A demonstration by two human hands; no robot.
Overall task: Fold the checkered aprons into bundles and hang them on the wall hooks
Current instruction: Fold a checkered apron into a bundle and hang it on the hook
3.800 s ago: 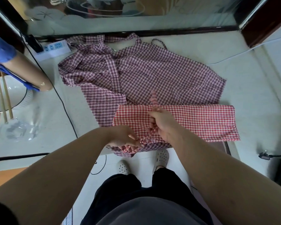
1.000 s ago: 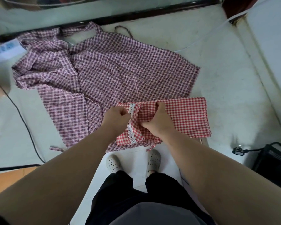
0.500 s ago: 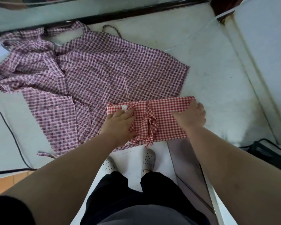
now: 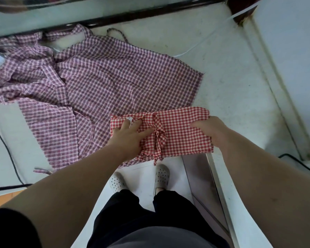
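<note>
- The left grip (image 4: 128,136) lies flat with straight fingers, pinning the red apron (image 4: 177,135) at centre frame on the bench (image 4: 240,86).
- The right grip (image 4: 210,130) pinches its right edge, probably to fold it across.

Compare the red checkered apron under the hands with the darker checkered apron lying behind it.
The red apron is folded into a compact band; the maroon apron lies spread out and rumpled. The red apron covers far less counter than the maroon apron. The left hand presses the red apron and the right hand holds its edge; no hand touches the maroon apron. Both are checkered and lie on the counter.
</note>
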